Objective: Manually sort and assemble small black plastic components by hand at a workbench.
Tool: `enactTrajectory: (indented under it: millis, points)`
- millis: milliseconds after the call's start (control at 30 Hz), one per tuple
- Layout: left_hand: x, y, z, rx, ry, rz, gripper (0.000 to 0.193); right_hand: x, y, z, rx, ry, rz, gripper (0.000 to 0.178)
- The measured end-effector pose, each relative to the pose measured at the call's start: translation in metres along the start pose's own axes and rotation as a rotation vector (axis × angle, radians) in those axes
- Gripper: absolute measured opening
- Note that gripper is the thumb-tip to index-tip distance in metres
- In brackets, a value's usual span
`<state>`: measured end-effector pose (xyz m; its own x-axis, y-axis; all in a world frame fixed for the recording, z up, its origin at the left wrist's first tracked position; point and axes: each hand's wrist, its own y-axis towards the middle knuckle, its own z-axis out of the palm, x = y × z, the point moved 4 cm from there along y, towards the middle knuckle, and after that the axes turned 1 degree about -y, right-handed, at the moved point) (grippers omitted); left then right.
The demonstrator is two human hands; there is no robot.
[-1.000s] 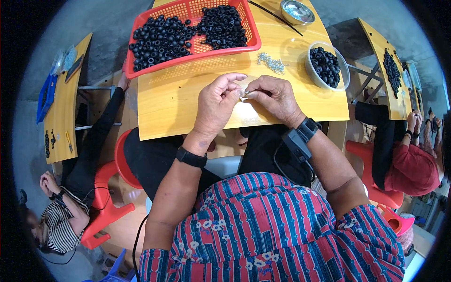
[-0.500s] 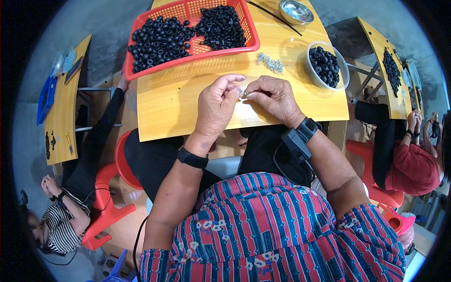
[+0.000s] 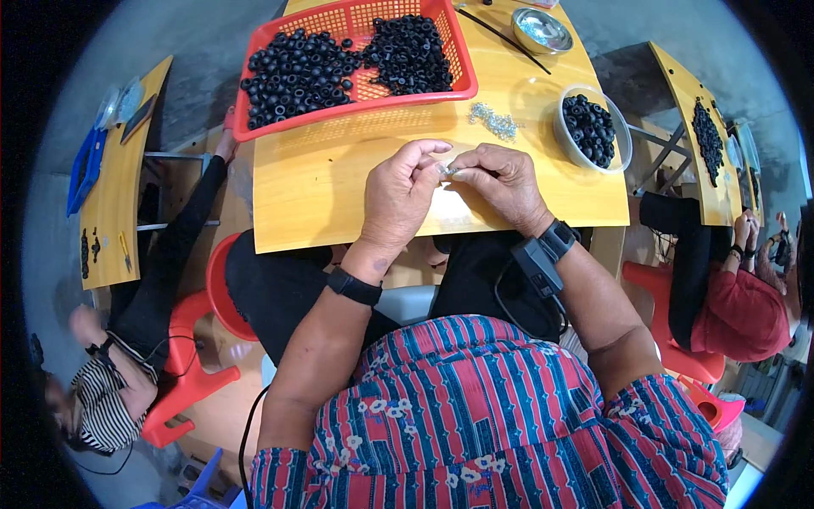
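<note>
Above the near part of the yellow table (image 3: 314, 212), my two hands meet fingertip to fingertip. My left hand (image 3: 400, 193) pinches a tiny clear, whitish piece (image 3: 443, 173) between thumb and fingers, its index finger stretched out above. From the right, my right hand (image 3: 502, 182) grips the same spot with thumb and forefinger. The piece is too small and too covered by the fingers for its kind to show. Just beyond the hands lies a loose pile of small clear pieces (image 3: 494, 121). A clear round tub (image 3: 623, 153) of black ring-like parts (image 3: 588, 127) stands to the right.
A red plastic basket (image 3: 356, 112) holds two heaps of black parts at the far left. A metal bowl (image 3: 543, 31) and a thin black rod (image 3: 504, 38) lie at the back. People work at side tables (image 3: 114, 246) left and right, by red chairs (image 3: 191, 373).
The view has shifted slightly, so the table sits a little further right. My hands keep their pinch with fingertips still together. At the left, the other person's hand has moved and is blurred.
</note>
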<state>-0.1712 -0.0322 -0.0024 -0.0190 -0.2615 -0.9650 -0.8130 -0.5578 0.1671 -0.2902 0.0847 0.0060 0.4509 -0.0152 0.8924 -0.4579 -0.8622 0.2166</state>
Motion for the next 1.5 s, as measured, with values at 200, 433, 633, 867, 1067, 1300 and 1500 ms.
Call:
enactTrajectory:
  millis: [200, 433, 633, 867, 1067, 1300, 1500]
  points:
    - [-0.001, -0.001, -0.001, -0.005, 0.011, 0.027, 0.022, -0.004, 0.000, 0.001, 0.001, 0.023, 0.021, 0.011]
    - [-0.002, -0.002, 0.000, 0.030, -0.035, 0.027, 0.022, -0.008, -0.001, 0.001, -0.014, 0.004, 0.035, 0.011]
    - [-0.005, -0.002, -0.001, 0.035, -0.072, 0.014, 0.023, -0.009, 0.000, 0.002, -0.015, -0.040, 0.027, 0.011]
    - [-0.001, -0.002, 0.000, -0.022, 0.002, 0.038, 0.022, -0.008, 0.000, 0.002, -0.034, -0.068, 0.009, 0.011]
    - [0.000, -0.001, -0.001, -0.062, 0.035, 0.035, 0.021, -0.010, 0.001, 0.003, -0.015, -0.102, 0.006, 0.011]
    - [0.004, -0.001, 0.000, -0.058, 0.066, 0.063, 0.020, -0.009, 0.001, 0.002, -0.043, -0.088, -0.004, 0.012]
    - [0.004, 0.000, 0.001, -0.051, 0.068, 0.075, 0.023, -0.014, 0.001, 0.003, -0.060, -0.026, 0.019, 0.012]
